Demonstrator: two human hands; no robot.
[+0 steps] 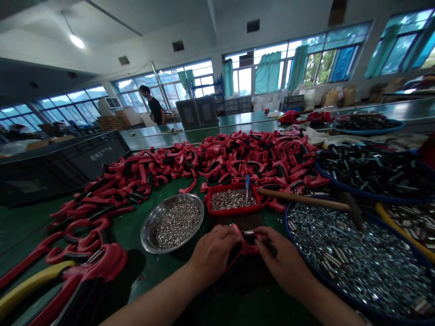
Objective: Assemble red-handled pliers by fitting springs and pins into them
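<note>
My left hand (212, 253) and my right hand (282, 260) meet at the table's near edge, both closed on one red and black plastic handle (247, 246). A small metal piece (248, 233) sits at the top of that handle between my fingertips. Just beyond my hands stands a red tray of small metal pins (233, 199). A round steel bowl of similar pins (173, 222) lies to the left of it.
A big heap of red and black handles (238, 158) covers the green table's middle and left. A blue tub of metal rings (356, 253) with a wooden-handled hammer (306, 199) across it stands right. A black crate (57, 165) stands left. A person (154, 106) stands far back.
</note>
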